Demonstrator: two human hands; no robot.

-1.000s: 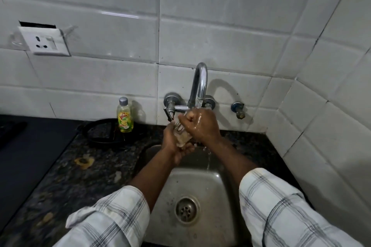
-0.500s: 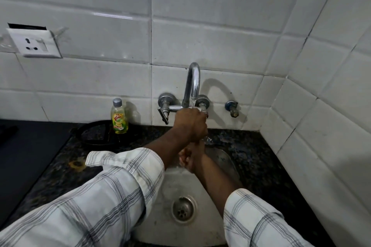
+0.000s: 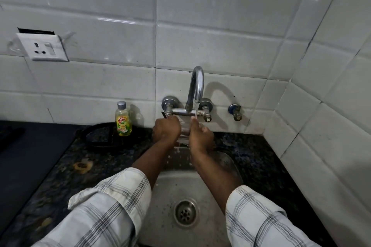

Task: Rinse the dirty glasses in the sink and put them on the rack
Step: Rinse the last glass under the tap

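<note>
Steel sink [image 3: 212,224] fills the 6 o'clock part of the view, with its round drain [image 3: 185,213] low in the basin between the two forearms. At the sink's 12 o'clock edge a curved chrome tap [image 3: 197,86] stands out from the wall, and a thin stream of water [image 3: 196,109] falls from its spout.

Both hands meet right under that stream. The left hand [image 3: 167,130] is at 9 o'clock of the glass [image 3: 185,128], knuckles up, its fingers curled round it. The right hand [image 3: 201,137] is at 3 o'clock, also wrapped on the glass, with its thumb raised where the water lands. The glass is clear and mostly hidden between the two hands, so only a strip of it shows; whether it is upright or tipped cannot be told. It is held above the back of the sink, and drops fall from it at 6 o'clock.

Rolled checked sleeves [image 3: 112,206] cover both arms up to mid-forearm.

A soap bottle [image 3: 123,120] with yellow-green liquid stands at 9 o'clock of the hands against the white tiles [image 3: 220,42], just in front of a black ring [image 3: 96,138] lying on the dark speckled counter [image 3: 60,178]. A white socket [image 3: 43,47] is on the wall at 10 o'clock. A small valve [image 3: 235,112] sits at 3 o'clock of the tap.
</note>
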